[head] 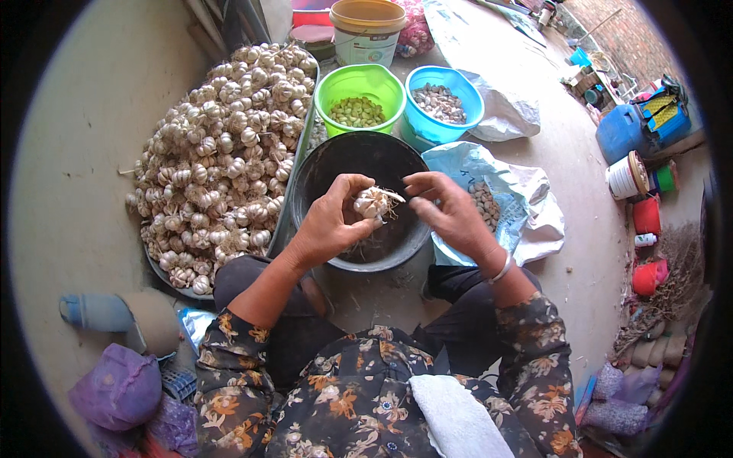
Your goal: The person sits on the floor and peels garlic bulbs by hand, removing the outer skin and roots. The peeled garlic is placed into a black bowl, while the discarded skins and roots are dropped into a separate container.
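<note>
My left hand grips a garlic bulb with part of its skin peeled back, above a black basin. Just right of the bulb is my right hand, its fingers apart and nothing seen in them. Whole garlic bulbs are heaped in a big tub at the left. Behind the basin stand a green bucket with yellowish-green cloves and a blue bucket with pale cloves. More cloves lie in an open white woven sack at the right.
A tall white bucket stands behind the green one. Plastic sheeting lies past the blue bucket. At the far right are a blue jug, a red container and other containers. A purple bag and a cylinder rest at the lower left.
</note>
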`<state>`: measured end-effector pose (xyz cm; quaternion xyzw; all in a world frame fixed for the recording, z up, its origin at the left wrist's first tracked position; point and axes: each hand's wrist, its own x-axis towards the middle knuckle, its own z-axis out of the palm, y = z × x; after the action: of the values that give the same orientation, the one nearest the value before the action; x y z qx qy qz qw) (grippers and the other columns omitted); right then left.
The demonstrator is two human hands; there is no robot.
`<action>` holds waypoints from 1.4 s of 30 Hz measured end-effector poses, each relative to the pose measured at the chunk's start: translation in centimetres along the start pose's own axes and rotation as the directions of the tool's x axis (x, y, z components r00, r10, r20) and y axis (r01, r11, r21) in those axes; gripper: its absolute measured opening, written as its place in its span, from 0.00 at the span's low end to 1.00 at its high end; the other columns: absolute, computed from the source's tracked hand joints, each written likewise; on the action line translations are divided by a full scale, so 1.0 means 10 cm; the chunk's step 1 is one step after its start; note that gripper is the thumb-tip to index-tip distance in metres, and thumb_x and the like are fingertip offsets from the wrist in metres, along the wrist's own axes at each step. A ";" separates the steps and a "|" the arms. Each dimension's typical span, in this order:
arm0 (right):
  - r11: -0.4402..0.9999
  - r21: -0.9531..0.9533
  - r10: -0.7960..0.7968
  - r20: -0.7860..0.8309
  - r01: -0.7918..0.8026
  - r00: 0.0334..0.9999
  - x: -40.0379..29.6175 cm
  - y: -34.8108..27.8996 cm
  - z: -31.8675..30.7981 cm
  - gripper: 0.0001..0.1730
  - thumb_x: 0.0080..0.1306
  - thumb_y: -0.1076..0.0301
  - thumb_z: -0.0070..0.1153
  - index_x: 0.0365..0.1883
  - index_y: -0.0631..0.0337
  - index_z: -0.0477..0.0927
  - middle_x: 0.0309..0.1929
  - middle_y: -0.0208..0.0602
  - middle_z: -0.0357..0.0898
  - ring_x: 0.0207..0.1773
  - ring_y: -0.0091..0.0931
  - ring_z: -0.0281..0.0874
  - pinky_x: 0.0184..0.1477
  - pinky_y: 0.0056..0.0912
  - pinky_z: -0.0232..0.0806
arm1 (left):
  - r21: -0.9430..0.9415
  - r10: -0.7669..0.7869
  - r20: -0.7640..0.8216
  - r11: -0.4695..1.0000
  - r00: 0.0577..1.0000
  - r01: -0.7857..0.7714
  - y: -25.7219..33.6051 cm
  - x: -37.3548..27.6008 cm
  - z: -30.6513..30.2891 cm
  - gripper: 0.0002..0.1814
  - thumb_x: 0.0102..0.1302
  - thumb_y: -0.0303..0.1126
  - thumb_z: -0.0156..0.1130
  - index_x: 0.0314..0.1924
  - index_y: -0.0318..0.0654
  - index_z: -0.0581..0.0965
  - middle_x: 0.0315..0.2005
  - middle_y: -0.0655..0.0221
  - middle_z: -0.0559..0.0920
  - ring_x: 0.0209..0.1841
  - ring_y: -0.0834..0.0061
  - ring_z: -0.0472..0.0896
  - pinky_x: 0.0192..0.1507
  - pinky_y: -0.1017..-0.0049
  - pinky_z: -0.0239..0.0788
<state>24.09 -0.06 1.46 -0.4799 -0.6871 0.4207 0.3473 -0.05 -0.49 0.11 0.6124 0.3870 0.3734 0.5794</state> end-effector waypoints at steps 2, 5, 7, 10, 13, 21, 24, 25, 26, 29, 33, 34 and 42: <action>0.999 0.048 -0.020 -0.006 0.020 1.000 0.00 -0.04 0.22 0.20 0.64 0.70 0.60 0.53 0.64 0.76 0.45 0.43 0.78 0.44 0.29 0.81 0.47 0.31 0.74 | 0.074 0.007 0.009 0.997 1.000 -0.007 -0.02 0.01 0.00 0.29 0.61 0.21 0.67 0.61 0.33 0.67 0.53 0.65 0.76 0.57 0.79 0.76 0.58 0.75 0.71; 0.988 -0.075 -0.132 0.011 0.132 0.991 0.02 -0.09 0.39 0.20 0.63 0.69 0.60 0.53 0.64 0.74 0.46 0.46 0.75 0.48 0.37 0.79 0.51 0.37 0.72 | 0.237 0.107 -0.022 0.966 0.994 -0.099 -0.05 -0.01 0.00 0.28 0.59 0.21 0.67 0.59 0.35 0.69 0.50 0.65 0.75 0.52 0.78 0.77 0.52 0.76 0.75; 0.984 -0.103 -0.150 -0.009 0.148 0.989 0.02 -0.04 0.45 0.20 0.62 0.70 0.60 0.52 0.65 0.74 0.45 0.48 0.74 0.49 0.42 0.78 0.53 0.40 0.71 | 0.475 0.256 -0.046 0.856 0.965 -0.204 -0.03 -0.01 0.04 0.27 0.57 0.21 0.67 0.57 0.37 0.71 0.48 0.65 0.73 0.50 0.77 0.78 0.50 0.76 0.76; 0.967 -0.159 -0.205 -0.030 0.198 0.978 0.04 0.00 0.54 0.19 0.63 0.71 0.57 0.52 0.64 0.72 0.46 0.51 0.71 0.49 0.46 0.76 0.53 0.43 0.70 | 0.573 0.311 -0.053 0.788 0.949 -0.226 -0.07 0.01 0.05 0.27 0.52 0.22 0.71 0.54 0.36 0.73 0.45 0.63 0.72 0.45 0.73 0.78 0.44 0.76 0.77; 0.972 -0.136 -0.199 -0.056 0.190 0.978 0.04 0.07 0.67 0.18 0.65 0.71 0.54 0.53 0.63 0.70 0.47 0.52 0.69 0.48 0.49 0.75 0.53 0.45 0.70 | 0.663 0.368 -0.029 0.703 0.929 -0.258 -0.13 0.03 0.06 0.27 0.50 0.22 0.72 0.51 0.35 0.73 0.43 0.63 0.73 0.44 0.71 0.79 0.40 0.75 0.76; 0.973 -0.132 -0.195 -0.019 0.190 0.981 0.02 0.21 0.66 0.16 0.66 0.74 0.51 0.53 0.62 0.70 0.46 0.52 0.68 0.48 0.48 0.74 0.52 0.44 0.69 | 0.579 0.301 -0.051 0.786 0.952 -0.217 -0.16 -0.01 0.05 0.24 0.49 0.24 0.73 0.48 0.35 0.75 0.40 0.64 0.74 0.39 0.71 0.80 0.37 0.75 0.75; 0.980 -0.064 -0.187 0.008 0.187 0.982 -0.02 0.19 0.60 0.17 0.64 0.77 0.47 0.52 0.65 0.71 0.47 0.53 0.68 0.48 0.47 0.73 0.54 0.43 0.68 | 0.567 0.293 -0.027 0.792 0.956 -0.227 -0.14 0.00 0.06 0.23 0.50 0.23 0.72 0.47 0.35 0.75 0.41 0.64 0.74 0.39 0.73 0.80 0.38 0.77 0.76; 0.992 -0.022 -0.125 0.021 0.125 0.992 -0.02 0.21 0.60 0.18 0.63 0.77 0.47 0.53 0.66 0.71 0.48 0.52 0.69 0.49 0.44 0.74 0.54 0.41 0.69 | 0.558 0.294 -0.021 0.797 0.956 -0.233 -0.13 0.00 0.06 0.23 0.50 0.22 0.72 0.47 0.35 0.75 0.41 0.64 0.74 0.40 0.74 0.80 0.38 0.77 0.76; 0.998 0.021 -0.063 0.037 0.062 0.997 -0.01 0.24 0.60 0.19 0.63 0.77 0.46 0.53 0.67 0.71 0.49 0.51 0.69 0.50 0.42 0.74 0.54 0.40 0.70 | 0.549 0.294 -0.015 0.802 0.956 -0.238 -0.12 0.01 0.06 0.23 0.51 0.22 0.72 0.48 0.35 0.75 0.42 0.64 0.74 0.40 0.75 0.80 0.39 0.77 0.76; 0.865 0.413 0.211 0.219 -0.286 0.953 0.04 0.15 0.49 0.19 0.66 0.75 0.46 0.56 0.69 0.71 0.52 0.47 0.70 0.53 0.34 0.75 0.56 0.34 0.72 | 0.528 0.279 0.000 0.816 0.960 -0.237 -0.14 -0.01 0.04 0.23 0.52 0.19 0.70 0.50 0.36 0.76 0.45 0.64 0.74 0.44 0.75 0.80 0.42 0.76 0.77; 0.529 0.723 0.218 0.390 -0.444 0.895 0.04 0.13 0.40 0.18 0.72 0.74 0.45 0.59 0.69 0.71 0.56 0.42 0.70 0.57 0.28 0.76 0.58 0.29 0.74 | 0.417 0.213 0.038 0.884 0.976 -0.209 0.00 -0.06 -0.05 0.27 0.54 0.17 0.67 0.56 0.38 0.77 0.50 0.65 0.74 0.49 0.74 0.79 0.46 0.76 0.77; 0.481 0.745 0.220 0.408 -0.462 0.886 0.04 0.09 0.39 0.17 0.75 0.73 0.44 0.60 0.68 0.71 0.57 0.41 0.72 0.56 0.29 0.78 0.60 0.30 0.73 | 0.388 0.205 0.039 0.899 0.978 -0.204 0.02 -0.07 -0.08 0.28 0.54 0.16 0.67 0.58 0.38 0.77 0.51 0.65 0.74 0.50 0.73 0.79 0.47 0.76 0.76; 0.591 0.656 0.287 0.373 -0.470 0.882 0.02 0.19 0.46 0.18 0.67 0.67 0.58 0.51 0.66 0.71 0.48 0.37 0.75 0.50 0.24 0.79 0.55 0.27 0.74 | 0.536 0.332 0.211 0.747 0.919 -0.393 -0.03 -0.08 -0.09 0.26 0.57 0.18 0.67 0.57 0.40 0.78 0.52 0.62 0.78 0.54 0.63 0.80 0.53 0.70 0.76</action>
<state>20.70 -0.59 -2.11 -0.3849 -0.3772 0.7752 0.3297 -1.23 -0.77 -0.18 0.8383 0.3237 0.3145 0.3058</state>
